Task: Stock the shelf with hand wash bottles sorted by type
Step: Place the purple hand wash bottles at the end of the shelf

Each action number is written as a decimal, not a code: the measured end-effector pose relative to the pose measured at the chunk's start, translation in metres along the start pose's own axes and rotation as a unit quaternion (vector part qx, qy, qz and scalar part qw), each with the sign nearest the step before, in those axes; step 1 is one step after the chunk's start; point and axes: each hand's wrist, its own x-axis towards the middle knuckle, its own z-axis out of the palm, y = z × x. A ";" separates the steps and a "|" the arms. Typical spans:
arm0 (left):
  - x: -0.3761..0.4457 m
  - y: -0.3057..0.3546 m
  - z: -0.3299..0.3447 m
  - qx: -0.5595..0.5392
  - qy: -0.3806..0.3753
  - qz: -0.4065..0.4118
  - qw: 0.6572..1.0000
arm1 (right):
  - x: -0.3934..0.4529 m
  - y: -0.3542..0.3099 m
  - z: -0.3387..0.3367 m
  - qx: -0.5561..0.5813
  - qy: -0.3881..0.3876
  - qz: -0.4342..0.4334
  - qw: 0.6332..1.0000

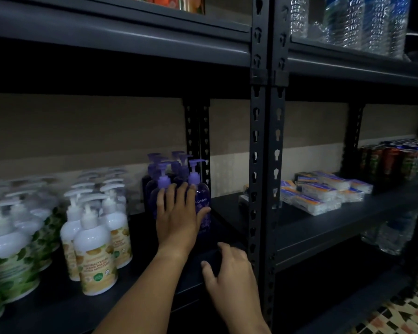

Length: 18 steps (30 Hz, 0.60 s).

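Left hand (179,220) flat, fingers straight, pressing front purple bottles (203,203); bottles upright, just beyond fingertips. Right hand (227,273) loosely curled on shelf edge (203,261), grasping nothing, farther off.

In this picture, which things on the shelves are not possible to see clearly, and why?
- Head view: left hand covers the front purple bottles; label partly hidden.
- Green-leaf bottles: cut by the left edge, blurred.
- Rear purple bottles' count: hidden behind the front ones.
- Cans: too small and dark to read.
- Top-shelf boxes: cut by the upper edge.
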 end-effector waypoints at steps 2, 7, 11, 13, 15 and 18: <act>0.001 0.001 0.005 0.006 0.004 -0.006 1.000 | 0.001 0.001 0.001 -0.002 0.000 -0.004 1.000; 0.003 0.002 0.013 0.023 0.005 -0.030 0.999 | 0.002 0.001 0.002 -0.001 0.000 -0.005 1.000; 0.005 0.004 0.019 0.013 0.023 -0.043 0.999 | 0.002 0.001 0.003 -0.006 0.002 -0.006 1.000; 0.005 0.004 0.021 0.008 0.036 -0.042 0.998 | 0.002 0.001 0.003 -0.007 0.004 -0.006 1.000; 0.005 0.003 0.022 0.007 0.044 -0.042 0.998 | 0.002 0.001 0.003 -0.008 0.005 -0.007 1.000; 0.005 0.003 0.023 0.003 0.047 -0.042 0.998 | 0.001 0.001 0.003 -0.007 0.005 -0.006 1.000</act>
